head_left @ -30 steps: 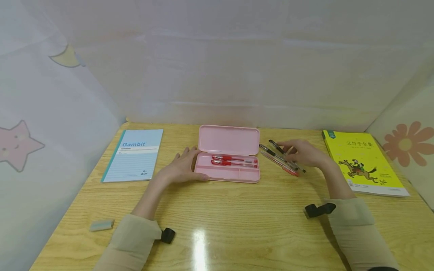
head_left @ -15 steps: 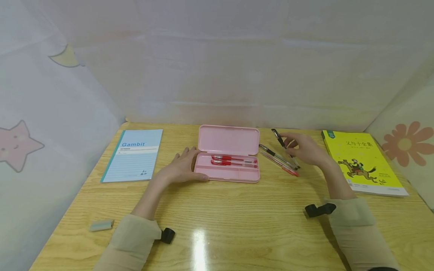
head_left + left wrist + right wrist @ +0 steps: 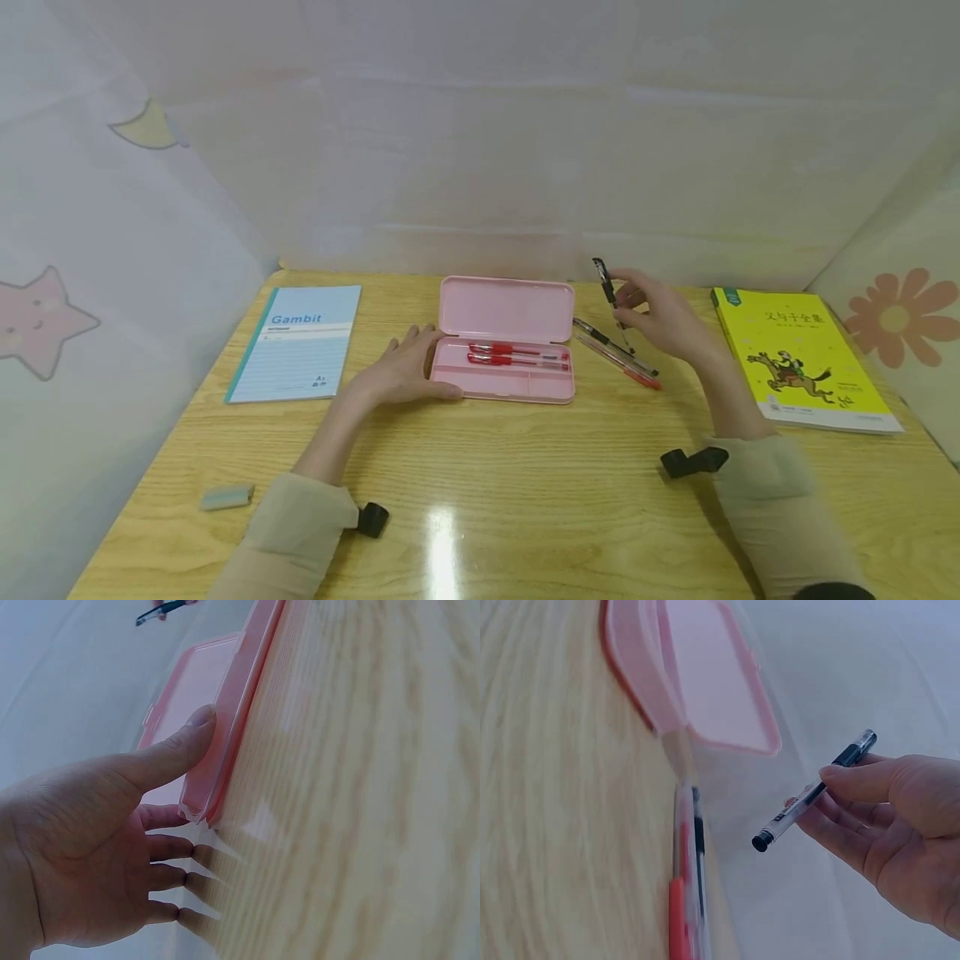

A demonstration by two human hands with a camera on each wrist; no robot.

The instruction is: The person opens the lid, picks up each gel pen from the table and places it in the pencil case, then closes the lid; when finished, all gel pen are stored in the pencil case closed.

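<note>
I have the right hand [image 3: 663, 321] pinching a black pen [image 3: 608, 292] right of centre, slanting from upper left to lower right. The pink case [image 3: 506, 310] lies left of those fingers, lengthwise across mid-frame; the left hand [image 3: 401, 371], fingers spread, is nearer, touching its left end. Loose pens [image 3: 597, 336] overlap; I can't count them.

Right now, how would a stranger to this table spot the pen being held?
Find the open pink case on the table. To its right, near some loose pens, is the right hand. It pinches the black pen; there is black among the loose ones too, but only this pen is raised off the table.
</note>
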